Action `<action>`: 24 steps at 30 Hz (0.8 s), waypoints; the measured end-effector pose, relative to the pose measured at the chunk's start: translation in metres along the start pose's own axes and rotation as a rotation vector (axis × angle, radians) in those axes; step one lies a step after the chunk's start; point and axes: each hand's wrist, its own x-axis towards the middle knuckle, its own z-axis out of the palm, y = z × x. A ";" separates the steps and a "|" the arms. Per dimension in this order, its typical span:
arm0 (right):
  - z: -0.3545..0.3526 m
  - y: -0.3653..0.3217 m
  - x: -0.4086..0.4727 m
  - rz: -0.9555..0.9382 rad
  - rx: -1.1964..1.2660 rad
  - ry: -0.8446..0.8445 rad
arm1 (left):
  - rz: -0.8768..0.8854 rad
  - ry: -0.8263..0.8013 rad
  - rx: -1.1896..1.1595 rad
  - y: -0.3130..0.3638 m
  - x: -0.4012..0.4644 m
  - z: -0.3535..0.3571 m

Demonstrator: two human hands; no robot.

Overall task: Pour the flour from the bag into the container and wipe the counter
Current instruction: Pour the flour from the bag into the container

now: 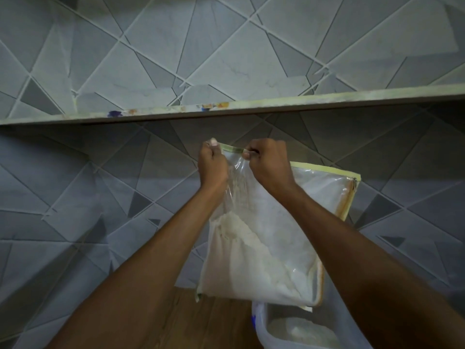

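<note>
A clear plastic flour bag (271,238) with pale yellow trim and a zipper hangs upside down in front of the tiled wall. White flour fills its lower part. My left hand (212,163) pinches the bag's top left corner. My right hand (268,163) grips the same upper edge just to the right. Below the bag stands an open translucent container (261,331) with some flour inside; my right forearm hides its right side.
A brown wooden counter (214,323) shows at the bottom centre. A pale shelf (226,108) with paint spots runs across the wall above my hands. Grey geometric tiles (75,197) cover the wall behind.
</note>
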 end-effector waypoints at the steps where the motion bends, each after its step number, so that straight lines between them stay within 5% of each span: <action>1: 0.001 0.001 0.000 -0.004 -0.004 0.002 | -0.012 0.003 -0.019 -0.001 -0.001 0.000; 24: 0.007 -0.005 -0.002 0.004 -0.051 -0.030 | -0.030 -0.013 -0.253 -0.020 0.021 -0.026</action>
